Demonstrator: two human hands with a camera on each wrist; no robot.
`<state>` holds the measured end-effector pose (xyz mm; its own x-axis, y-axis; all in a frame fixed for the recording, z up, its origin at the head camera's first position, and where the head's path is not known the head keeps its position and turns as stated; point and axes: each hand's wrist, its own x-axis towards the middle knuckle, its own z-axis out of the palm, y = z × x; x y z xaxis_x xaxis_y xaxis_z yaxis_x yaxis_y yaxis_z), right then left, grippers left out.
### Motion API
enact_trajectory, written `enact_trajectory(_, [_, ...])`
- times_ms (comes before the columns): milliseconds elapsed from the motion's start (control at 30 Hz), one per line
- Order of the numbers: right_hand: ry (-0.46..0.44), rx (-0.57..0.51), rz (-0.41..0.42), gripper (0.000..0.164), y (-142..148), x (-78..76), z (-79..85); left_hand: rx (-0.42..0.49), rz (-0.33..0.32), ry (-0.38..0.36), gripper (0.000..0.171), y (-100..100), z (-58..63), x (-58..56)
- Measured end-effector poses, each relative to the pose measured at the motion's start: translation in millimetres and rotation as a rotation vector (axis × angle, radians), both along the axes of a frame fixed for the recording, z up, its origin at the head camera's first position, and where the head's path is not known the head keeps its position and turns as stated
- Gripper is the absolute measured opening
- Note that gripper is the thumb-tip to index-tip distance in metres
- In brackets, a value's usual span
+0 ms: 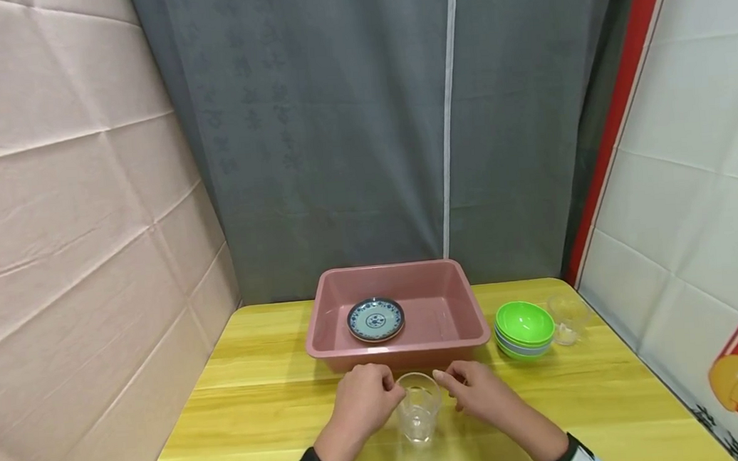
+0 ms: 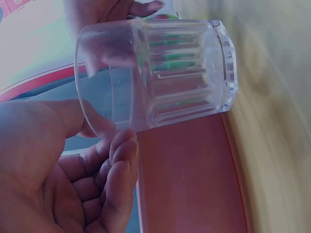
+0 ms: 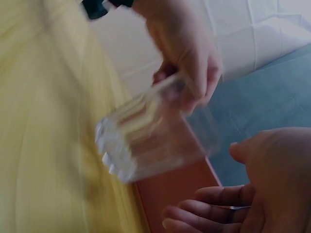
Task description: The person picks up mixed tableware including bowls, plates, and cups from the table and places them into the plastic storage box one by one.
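My left hand [image 1: 366, 398] pinches a clear drinking glass [image 1: 418, 416] at its rim, thumb and fingertips on one side of the wall. In the left wrist view the glass [image 2: 180, 73] shows a smooth upper band and a fluted lower part. My right hand [image 1: 479, 390] is at the other side of the rim. In the right wrist view the right hand [image 3: 272, 179] has its thumb and fingers spread apart, with a gap between them and the blurred glass [image 3: 155, 136].
Behind the hands stands a pink basin [image 1: 442, 354], with a blue-patterned plate [image 1: 376, 320] inside. To the right are stacked bowls [image 1: 525, 323], green on top, beside another clear glass [image 1: 568, 320]. A grey curtain [image 1: 335, 118] hangs behind the wooden table [image 1: 240, 411].
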<state>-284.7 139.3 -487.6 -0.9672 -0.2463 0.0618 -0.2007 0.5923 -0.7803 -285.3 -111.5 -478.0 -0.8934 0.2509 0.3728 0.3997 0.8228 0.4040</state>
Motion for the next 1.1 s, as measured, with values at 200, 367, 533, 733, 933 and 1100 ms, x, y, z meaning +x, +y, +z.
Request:
enact_trajectory(200, [0.207,0.272,-0.018,0.026,14.0,-0.2,-11.4,0.048,-0.004,-0.076,0.035,-6.6,16.7,-2.8])
enact_trajectory(367, [0.28,0.42,-0.017,0.039,23.7,3.9,-24.1,0.086,-0.01,-0.126,0.034,-8.4,33.9,-9.5])
enact_trajectory(533, [0.272,0.449,-0.025,0.045,28.9,8.8,-31.7,0.116,-0.024,-0.117,0.04,-8.5,54.7,-22.7])
enact_trajectory(733, [0.293,0.442,-0.037,0.044,29.9,12.9,-35.0,0.131,-0.001,-0.068,0.04,-6.5,78.3,-49.0])
enact_trajectory(933, [0.32,0.435,-0.039,0.044,30.4,15.0,-38.8,0.133,0.016,-0.046,0.042,2.0,89.4,-84.0])
enact_trajectory(1100, [0.317,0.454,-0.022,0.043,31.6,15.7,-42.7,0.126,0.033,-0.061,0.047,10.3,92.3,-114.8])
